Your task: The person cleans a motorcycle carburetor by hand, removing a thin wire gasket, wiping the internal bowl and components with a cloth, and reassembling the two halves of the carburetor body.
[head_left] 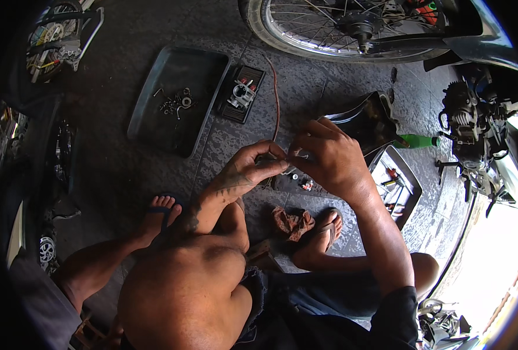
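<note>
Your left hand [253, 168] and right hand [332, 154] pinch a tiny piece [288, 163], too small to identify, mid-frame; a tray [180, 135] sits upper left.

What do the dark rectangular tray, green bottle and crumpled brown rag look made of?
Dark rectangular tray: smooth, probably moulded plastic, given its rounded corners; painted metal possible.
Green tapered bottle: glossy plastic or glass, judging by its sheen; unclear which.
Crumpled brown rag: matt cloth, apparently, given its soft folds.

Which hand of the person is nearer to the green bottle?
Right. The right hand is left of the green bottle; the left hand is farther left.
</note>
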